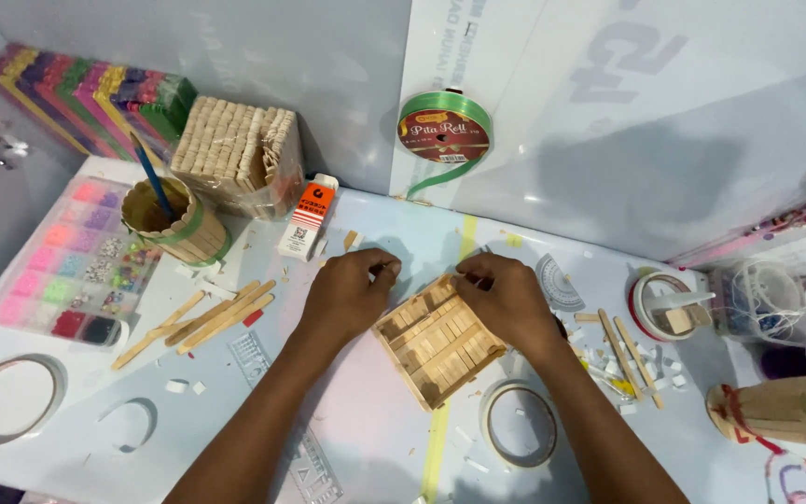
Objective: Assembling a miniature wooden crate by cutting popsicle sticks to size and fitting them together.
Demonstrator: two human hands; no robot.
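Note:
A small square tray built of wooden craft sticks (437, 343) lies on the white table, turned like a diamond. My left hand (349, 291) rests at its upper left corner, with thumb and fingers pinched near the far edge. At the upper right corner my right hand (508, 297) has its fingertips pressed against the far rim. What the fingertips pinch is too small to make out.
Loose craft sticks (207, 319) lie at left beside a stick-covered cup holding a brush (172, 220), a bead organiser (76, 261) and a glue tube (307, 216). Tape rolls (518, 422) sit near the tray. A green ribbon spool (444, 128) hangs on the wall. Containers crowd the right.

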